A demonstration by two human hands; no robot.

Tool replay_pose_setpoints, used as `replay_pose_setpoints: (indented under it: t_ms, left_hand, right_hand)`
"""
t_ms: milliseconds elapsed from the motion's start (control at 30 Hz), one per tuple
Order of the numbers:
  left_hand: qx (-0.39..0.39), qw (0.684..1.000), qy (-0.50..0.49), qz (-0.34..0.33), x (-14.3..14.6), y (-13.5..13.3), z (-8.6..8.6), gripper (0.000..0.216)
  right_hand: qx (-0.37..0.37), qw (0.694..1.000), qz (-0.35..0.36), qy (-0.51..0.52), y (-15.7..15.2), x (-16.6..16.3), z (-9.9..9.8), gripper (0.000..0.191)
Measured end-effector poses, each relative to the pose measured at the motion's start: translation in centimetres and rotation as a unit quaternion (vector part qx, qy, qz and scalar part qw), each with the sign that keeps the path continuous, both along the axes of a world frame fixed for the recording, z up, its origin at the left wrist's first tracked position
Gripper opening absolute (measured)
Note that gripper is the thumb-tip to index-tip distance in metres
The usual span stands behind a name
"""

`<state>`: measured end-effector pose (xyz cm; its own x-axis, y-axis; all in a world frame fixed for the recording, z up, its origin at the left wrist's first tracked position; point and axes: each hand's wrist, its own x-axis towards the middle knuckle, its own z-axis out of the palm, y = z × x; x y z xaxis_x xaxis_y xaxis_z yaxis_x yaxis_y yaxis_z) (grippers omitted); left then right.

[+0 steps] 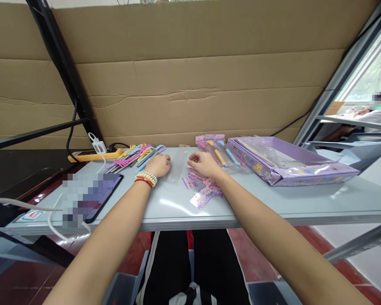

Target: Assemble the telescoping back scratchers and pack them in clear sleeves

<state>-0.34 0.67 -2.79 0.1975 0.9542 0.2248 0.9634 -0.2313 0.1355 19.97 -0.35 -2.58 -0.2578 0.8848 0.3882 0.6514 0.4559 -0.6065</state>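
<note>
A clear plastic bag (178,166) lies flat on the grey table between my hands. My left hand (159,165), with beaded bands at the wrist, has its fingers curled at the bag's left edge. My right hand (205,164) rests by the right edge, fingers loosely bent and a gap before the thumb; nothing shows in it. Below it are scattered small pink and purple printed cards (206,190). Left of my left hand lies a pile of colourful claw-headed back scratchers (133,156) with metal rods. Packed ones in clear bags with pink headers (220,154) lie beyond my right hand.
A purple printed box (273,173) holding clear bags stands at the right. On the left are a tablet (98,199), white cables and a yellow power strip (89,157). A cardboard wall (193,76) backs the table (273,207). Another person sits far right.
</note>
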Motion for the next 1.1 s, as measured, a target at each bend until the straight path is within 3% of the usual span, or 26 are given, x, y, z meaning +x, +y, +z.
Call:
replay_pose_setpoints:
  t_ms: [167, 267, 600, 767, 867, 967, 1033, 1100]
  left_hand:
    - [0.099, 0.979, -0.034, 0.175, -2.3, 0.8, 0.2, 0.036]
    - [0.081, 0.969, -0.014, 0.234, -3.4, 1.4, -0.2, 0.039]
    - [-0.035, 0.965, -0.057, 0.254, -3.8, 2.8, -1.2, 0.051]
    - [0.026, 0.964, -0.065, 0.255, -3.4, 2.4, -0.9, 0.045]
    - [0.120, 0.971, -0.070, 0.196, -2.7, 1.9, -0.1, 0.040]
    - [0.178, 0.978, -0.105, 0.030, -1.4, 1.0, 0.6, 0.035]
    - [0.173, 0.971, -0.134, -0.098, -0.2, 0.2, 0.9, 0.031]
    - [0.150, 0.959, -0.155, -0.186, 1.0, -0.6, 0.9, 0.031]
  right_hand:
    - [0.001, 1.000, 0.003, 0.003, -0.2, 0.0, 0.1, 0.005]
    - [0.001, 1.000, 0.005, 0.000, -0.1, 0.1, 0.1, 0.005]
    - [0.000, 1.000, 0.010, -0.001, 0.0, 0.1, 0.0, 0.006]
    - [0.004, 1.000, 0.012, 0.000, -0.2, 0.1, 0.1, 0.006]
    - [0.002, 1.000, 0.014, 0.024, -0.2, 0.1, 0.1, 0.007]
    - [-0.050, 0.992, 0.023, 0.116, -0.2, 0.0, 0.3, 0.014]
    - [-0.117, 0.969, 0.052, 0.212, -0.4, 0.0, 0.6, 0.024]
    - [-0.195, 0.926, 0.106, 0.307, -0.5, 0.1, 1.0, 0.031]
